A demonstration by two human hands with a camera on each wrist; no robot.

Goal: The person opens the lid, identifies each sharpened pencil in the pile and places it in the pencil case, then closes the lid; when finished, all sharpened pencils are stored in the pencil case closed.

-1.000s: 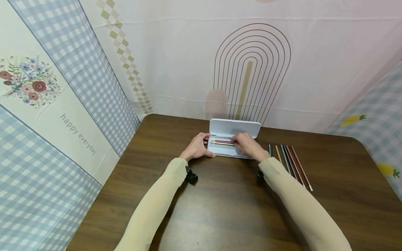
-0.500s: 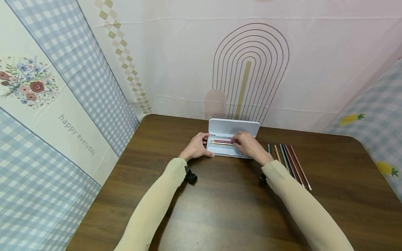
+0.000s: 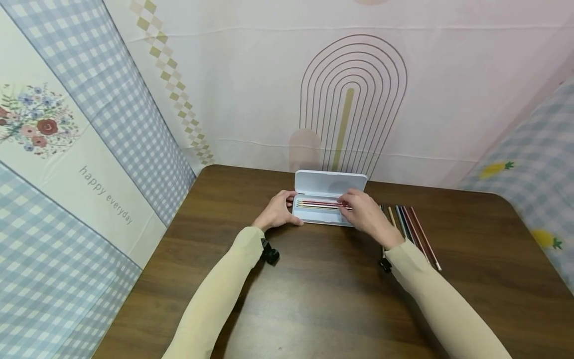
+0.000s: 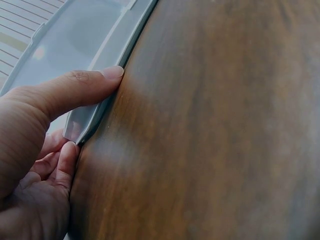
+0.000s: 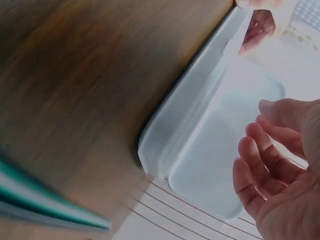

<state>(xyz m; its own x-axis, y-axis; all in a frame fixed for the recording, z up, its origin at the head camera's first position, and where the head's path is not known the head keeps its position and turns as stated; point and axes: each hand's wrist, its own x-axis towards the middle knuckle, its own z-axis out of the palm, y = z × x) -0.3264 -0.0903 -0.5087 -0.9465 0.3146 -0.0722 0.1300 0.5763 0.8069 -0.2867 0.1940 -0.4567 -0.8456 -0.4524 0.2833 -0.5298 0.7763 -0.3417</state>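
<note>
A pale blue-white pencil case (image 3: 316, 216) lies on the table with its hinged lid (image 3: 329, 182) raised at the back. Several pencils (image 3: 317, 204), one of them dark red, lie side by side inside it. My left hand (image 3: 275, 210) grips the case's left end; in the left wrist view the thumb (image 4: 90, 85) presses the front edge and the fingers curl at the corner. Over the case's right end is my right hand (image 3: 366, 215). In the right wrist view its fingers (image 5: 260, 157) are loosely bent, with nothing between them and the thumb.
Right of the case, several more pencils (image 3: 422, 231) lie in a row on the brown table (image 3: 314, 299), partly behind my right sleeve (image 3: 435, 289). A patterned cloth (image 3: 251, 89) hangs behind the table's back edge.
My right hand has drawn back to the right inside the case, its fingers loosening, and more of the pencils shows. My left hand has stayed at the left end.
</note>
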